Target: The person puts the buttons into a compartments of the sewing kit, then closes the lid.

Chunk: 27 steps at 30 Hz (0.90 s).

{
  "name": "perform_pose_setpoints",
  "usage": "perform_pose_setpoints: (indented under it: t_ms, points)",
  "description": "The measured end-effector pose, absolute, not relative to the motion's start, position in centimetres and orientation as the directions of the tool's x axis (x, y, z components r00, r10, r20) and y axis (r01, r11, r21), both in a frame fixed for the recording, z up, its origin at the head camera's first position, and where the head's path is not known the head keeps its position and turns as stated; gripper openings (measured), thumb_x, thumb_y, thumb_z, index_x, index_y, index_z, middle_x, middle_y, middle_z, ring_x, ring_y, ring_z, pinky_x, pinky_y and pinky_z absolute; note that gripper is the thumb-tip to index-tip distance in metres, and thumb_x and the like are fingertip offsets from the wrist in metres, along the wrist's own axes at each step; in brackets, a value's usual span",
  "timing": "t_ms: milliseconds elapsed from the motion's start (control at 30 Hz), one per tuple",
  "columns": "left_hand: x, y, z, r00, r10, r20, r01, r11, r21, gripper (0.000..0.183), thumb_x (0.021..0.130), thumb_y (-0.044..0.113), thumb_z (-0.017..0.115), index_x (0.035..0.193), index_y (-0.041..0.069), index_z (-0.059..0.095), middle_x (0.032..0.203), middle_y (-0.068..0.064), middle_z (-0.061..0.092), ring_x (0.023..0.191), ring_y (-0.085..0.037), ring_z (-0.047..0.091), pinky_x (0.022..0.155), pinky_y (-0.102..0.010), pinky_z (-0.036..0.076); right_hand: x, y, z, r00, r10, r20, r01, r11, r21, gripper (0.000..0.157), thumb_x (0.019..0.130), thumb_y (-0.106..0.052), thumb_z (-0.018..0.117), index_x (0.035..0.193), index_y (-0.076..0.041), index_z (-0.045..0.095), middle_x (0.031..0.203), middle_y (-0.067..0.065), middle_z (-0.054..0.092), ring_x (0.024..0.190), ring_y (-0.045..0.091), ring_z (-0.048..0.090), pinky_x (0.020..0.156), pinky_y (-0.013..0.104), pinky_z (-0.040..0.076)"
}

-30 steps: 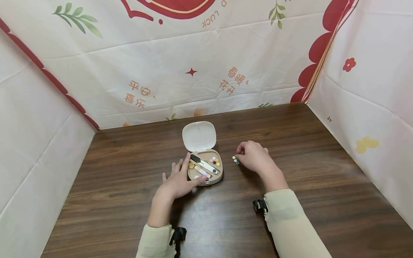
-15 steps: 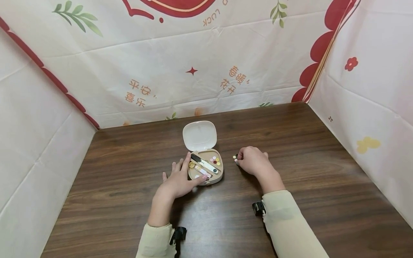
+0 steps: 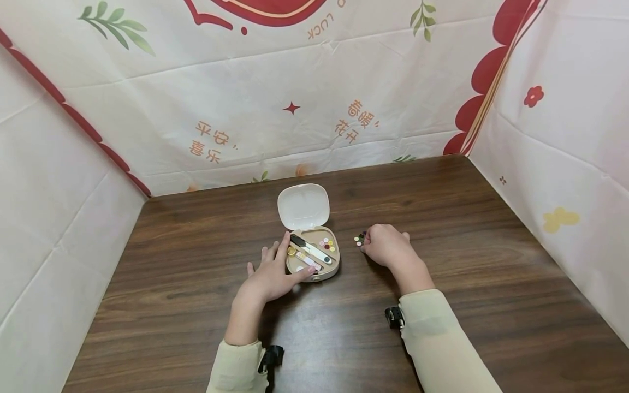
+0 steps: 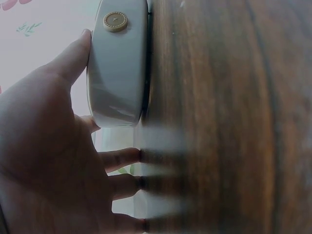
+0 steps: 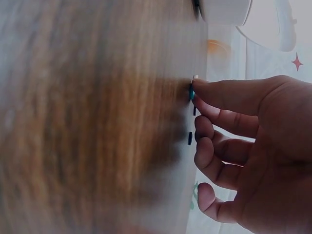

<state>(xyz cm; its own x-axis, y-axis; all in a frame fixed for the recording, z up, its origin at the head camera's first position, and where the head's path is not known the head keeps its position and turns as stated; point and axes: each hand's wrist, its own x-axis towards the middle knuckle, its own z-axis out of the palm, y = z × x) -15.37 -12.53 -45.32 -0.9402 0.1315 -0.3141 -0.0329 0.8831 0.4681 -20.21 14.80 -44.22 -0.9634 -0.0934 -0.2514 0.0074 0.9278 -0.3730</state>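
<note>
An open sewing kit case (image 3: 324, 275) stands on the table, its lid (image 3: 303, 207) tipped back. My left hand (image 3: 267, 278) rests against its left side, thumb at the front edge and forefinger at the back left, the other fingers spread on the table. In the case lie small scissors or a seam tool with a black end (image 3: 310, 249), a gold ring (image 3: 291, 251) and several buttons (image 3: 326, 244). My right hand (image 3: 388, 245) bends over loose buttons (image 3: 357, 239) right of the case. In the right wrist view its thumb and forefinger pinch a teal button (image 5: 191, 91) at the tabletop.
A dark button (image 5: 190, 138) lies under the right hand's curled fingers. The brown wooden table (image 3: 187, 245) ends at white printed cloth walls (image 3: 245, 93) at the back and both sides. A black strap camera (image 3: 395, 316) sits at the right sleeve.
My right hand has come down slightly and closed its fingertips over the loose buttons, uncovering dark ones behind. The left hand and the case have stayed in place.
</note>
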Motion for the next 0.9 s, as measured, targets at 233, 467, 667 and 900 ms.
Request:
perform_pose_setpoints:
  t_ms: [233,467,667,900]
  points:
    - [-15.4,-12.6,-45.4,-0.939,0.127,-0.320,-0.040,0.882,0.469,0.106,0.077,0.083,0.051,0.157,0.039,-0.002,0.165,-0.010,0.016,0.153,-0.037,0.006,0.112,-0.074,0.004,-20.2,14.6,-44.1,-0.959,-0.095,-0.265,0.009,0.931,-0.365,0.038,0.091,-0.029,0.066,0.056,-0.020,0.054,0.064,-0.001,0.056,0.073,0.022,0.054,0.084,0.054,0.035]
    - [-15.5,-12.6,-45.6,-0.940,0.124,-0.317,-0.037,0.888,0.459,0.106,0.076,0.086,0.050,0.157,0.040,-0.002,0.165,-0.010,0.017,0.153,-0.038,0.007,0.111,-0.075,0.005,-20.3,14.6,-44.1,-0.964,-0.113,-0.241,-0.020,0.934,-0.355,0.033,0.090,-0.024,0.064,0.058,-0.020,0.058,0.068,-0.001,0.059,0.074,0.020,0.055,0.084,0.054,0.036]
    - [-15.5,-12.6,-45.5,-0.939,0.125,-0.319,-0.038,0.888,0.459,0.107,0.076,0.086,0.050,0.157,0.040,-0.002,0.165,-0.010,0.016,0.153,-0.038,0.006,0.111,-0.075,0.005,-20.8,13.8,-42.8,-0.973,-0.143,-0.180,-0.068,0.926,-0.371,0.028,0.091,-0.025,0.062,0.064,-0.019,0.060,0.076,-0.002,0.063,0.079,0.020,0.057,0.083,0.052,0.037]
    - [-15.5,-12.6,-45.4,-0.939,0.128,-0.319,-0.035,0.887,0.460,0.107,0.076,0.085,0.050,0.158,0.038,0.000,0.164,-0.012,0.018,0.153,-0.039,0.008,0.111,-0.075,0.006,-21.2,11.4,-40.6,-0.974,-0.195,-0.112,-0.138,0.910,-0.391,0.024,0.089,-0.031,0.068,0.068,-0.021,0.063,0.083,-0.003,0.066,0.086,0.020,0.060,0.084,0.051,0.038]
